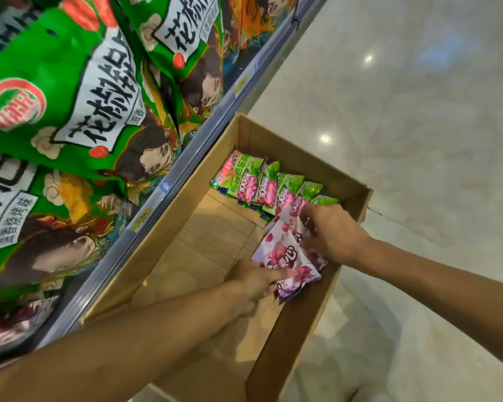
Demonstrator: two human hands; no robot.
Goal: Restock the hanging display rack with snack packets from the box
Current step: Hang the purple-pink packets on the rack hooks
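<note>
Purple snack packets [285, 256] gathered in both hands, low inside the cardboard box [276, 355] on the floor.

Purple packets sit bunched at the near right corner of the box, the left hand [253, 281] pinching the lower edge of the bundle with curled fingers while the right hand [333, 233] curls over its upper side, likely so several can be lifted together rather than one by one. Just behind them a row of green-and-pink packets [269, 185] stands on edge against the far wall; the remaining box bottom shows bare cardboard. To the left, large green bags [70, 100] hang on the display rack above its metal rail [169, 184], with the box set right beside the rail, within easy reach. Pale glossy floor [418, 126] lies to the right.
</note>
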